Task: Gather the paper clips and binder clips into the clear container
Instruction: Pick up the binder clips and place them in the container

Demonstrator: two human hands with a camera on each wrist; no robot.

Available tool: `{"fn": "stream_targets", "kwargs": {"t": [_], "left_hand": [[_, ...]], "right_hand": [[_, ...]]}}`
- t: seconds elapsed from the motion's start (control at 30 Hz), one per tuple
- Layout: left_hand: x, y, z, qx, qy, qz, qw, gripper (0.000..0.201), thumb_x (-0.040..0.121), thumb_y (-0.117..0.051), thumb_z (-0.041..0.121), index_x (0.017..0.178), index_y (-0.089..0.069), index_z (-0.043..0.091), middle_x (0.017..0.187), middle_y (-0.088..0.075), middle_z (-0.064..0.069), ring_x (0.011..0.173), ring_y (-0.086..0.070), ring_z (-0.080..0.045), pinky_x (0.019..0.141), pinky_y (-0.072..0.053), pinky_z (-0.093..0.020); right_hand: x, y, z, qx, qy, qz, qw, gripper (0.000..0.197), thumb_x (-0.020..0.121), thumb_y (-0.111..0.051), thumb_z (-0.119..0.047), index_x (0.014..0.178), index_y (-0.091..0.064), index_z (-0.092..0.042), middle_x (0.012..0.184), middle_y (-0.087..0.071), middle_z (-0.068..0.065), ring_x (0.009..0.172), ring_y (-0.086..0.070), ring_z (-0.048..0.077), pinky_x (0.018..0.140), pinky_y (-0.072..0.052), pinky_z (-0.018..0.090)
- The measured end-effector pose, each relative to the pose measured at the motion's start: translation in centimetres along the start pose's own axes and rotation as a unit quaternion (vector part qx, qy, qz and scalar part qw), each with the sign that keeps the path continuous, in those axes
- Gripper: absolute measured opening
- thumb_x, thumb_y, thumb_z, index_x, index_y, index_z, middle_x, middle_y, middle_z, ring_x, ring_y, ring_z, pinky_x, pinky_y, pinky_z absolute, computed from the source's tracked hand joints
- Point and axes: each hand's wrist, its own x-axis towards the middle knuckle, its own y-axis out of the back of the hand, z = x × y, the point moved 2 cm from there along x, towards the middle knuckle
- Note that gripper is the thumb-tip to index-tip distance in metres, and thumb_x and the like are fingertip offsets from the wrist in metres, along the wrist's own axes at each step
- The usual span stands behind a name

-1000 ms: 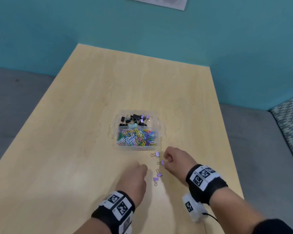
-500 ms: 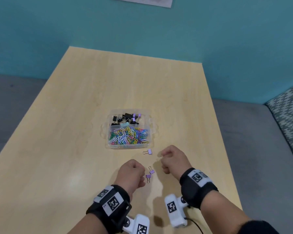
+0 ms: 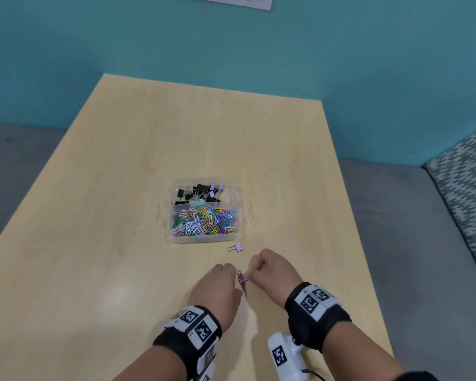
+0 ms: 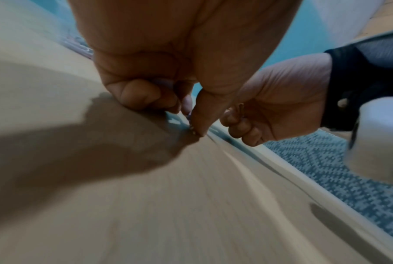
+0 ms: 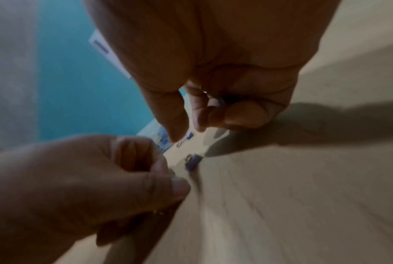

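Note:
The clear container [image 3: 244, 213] stands mid-table, with black and purple binder clips in its far part and coloured paper clips [image 3: 204, 221] in its near part. One purple binder clip [image 3: 238, 247] lies just in front of it. A second purple clip [image 3: 241, 279] lies between my hands, also seen as the purple clip [image 5: 192, 163] on the table. My right hand [image 3: 271, 270] is curled, holding a purple binder clip [image 5: 220, 101] in its fingers. My left hand [image 3: 220, 284] is curled, its thumb and finger pinching a small clip [image 4: 192, 127] against the table.
The light wooden table [image 3: 121, 243] has its right edge close to my right arm. Grey floor and a patterned cushion [image 3: 467, 188] lie beyond that edge. A teal wall stands behind the table.
My right hand took a purple clip off the table and curled round it. My left hand moved right onto the nearest clip. Fewer loose clips show on the table.

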Motion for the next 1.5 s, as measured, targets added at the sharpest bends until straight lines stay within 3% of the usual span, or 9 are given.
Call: {"fn": "stream_targets", "kwargs": {"t": [0.23,0.4,0.47,0.53,0.6,0.73,0.93,1.2,1.5], "left_hand": [[-0.4,0.5,-2.5,-0.230,0.073,-0.002,0.970,0.009,0.078,-0.055,0.012,0.079,-0.050,0.019,0.068,-0.054,0.007,0.059,-0.049,-0.013,0.054,-0.037,-0.028],[0.2,3.5,-3.5,-0.660,0.216,0.008,0.720,0.015,0.085,-0.043,-0.009,0.080,-0.056,-0.003,0.060,-0.046,-0.012,0.048,-0.049,-0.021,0.043,-0.046,-0.025],[0.8,4.9,-3.4,-0.706,0.204,0.009,0.678,0.016,0.086,-0.041,-0.011,0.080,-0.052,-0.001,0.064,-0.052,-0.015,0.051,-0.052,-0.023,0.045,-0.049,-0.025],[1.6,5.5,-3.1,-0.684,0.190,0.000,0.705,0.017,0.087,-0.042,-0.010,0.082,-0.052,0.002,0.067,-0.054,-0.015,0.050,-0.051,-0.021,0.042,-0.047,-0.024],[2.5,5.4,-2.6,-0.566,0.164,0.001,0.808,0.019,0.085,-0.044,-0.004,0.079,-0.055,0.010,0.064,-0.052,-0.009,0.044,-0.044,-0.016,0.039,-0.036,-0.021],[4.1,4.6,-0.4,-0.085,-0.040,0.031,0.995,0.013,0.092,-0.048,0.029,0.081,-0.049,0.022,0.070,-0.056,0.000,0.062,-0.051,-0.020,0.055,-0.039,-0.030],[6.0,2.4,1.9,0.259,-0.140,-0.022,0.955,0.024,0.093,-0.043,0.014,0.115,-0.036,0.011,0.088,-0.063,-0.009,0.074,-0.062,-0.031,0.051,-0.039,-0.035],[5.2,2.7,1.8,0.218,-0.105,-0.084,0.967,0.044,0.080,-0.056,0.015,0.120,-0.036,0.013,0.099,-0.063,-0.010,0.086,-0.062,-0.032,0.065,-0.049,-0.038],[3.3,3.7,-1.0,-0.008,-0.025,-0.062,0.998,0.011,0.087,-0.036,0.030,0.091,-0.042,0.023,0.092,-0.065,-0.006,0.084,-0.060,-0.030,0.073,-0.050,-0.038]], "right_hand": [[0.1,-1.9,-2.3,-0.237,0.064,-0.030,0.969,0.027,0.085,-0.061,-0.034,0.085,-0.038,-0.019,0.075,-0.052,-0.002,0.069,-0.050,0.023,0.059,-0.037,0.033],[0.7,-1.9,-2.8,-0.253,0.074,-0.049,0.963,0.019,0.084,-0.056,-0.024,0.078,-0.038,-0.020,0.079,-0.052,0.000,0.074,-0.050,0.023,0.056,-0.035,0.028],[0.9,-1.7,-2.3,-0.222,0.066,-0.047,0.972,0.016,0.078,-0.057,-0.021,0.077,-0.041,-0.020,0.079,-0.056,0.001,0.070,-0.051,0.021,0.058,-0.039,0.032],[1.1,-1.2,-1.6,-0.103,0.030,-0.027,0.994,0.015,0.071,-0.059,-0.018,0.073,-0.044,-0.021,0.066,-0.055,-0.003,0.057,-0.048,0.016,0.051,-0.036,0.028],[1.1,-0.5,-1.0,0.136,-0.033,-0.019,0.990,0.015,0.074,-0.055,-0.004,0.075,-0.047,-0.016,0.056,-0.051,0.000,0.045,-0.043,0.014,0.045,-0.032,0.025],[0.9,1.2,0.2,0.564,-0.142,-0.049,0.812,0.018,0.085,-0.042,0.005,0.087,-0.055,-0.006,0.062,-0.053,0.010,0.048,-0.047,0.018,0.042,-0.042,0.022],[1.5,3.9,-0.3,0.671,-0.124,-0.057,0.729,0.005,0.081,-0.052,-0.003,0.077,-0.055,-0.003,0.070,-0.058,0.014,0.053,-0.057,0.020,0.048,-0.053,0.024],[5.7,6.5,-9.0,0.490,-0.040,-0.042,0.870,0.006,0.092,-0.050,0.000,0.087,-0.052,-0.001,0.073,-0.057,0.013,0.063,-0.057,0.024,0.068,-0.055,0.036],[10.0,3.8,-14.7,0.338,-0.013,-0.047,0.940,0.013,0.093,-0.058,-0.019,0.104,-0.054,-0.013,0.103,-0.057,0.012,0.088,-0.057,0.027,0.072,-0.054,0.034]]}}
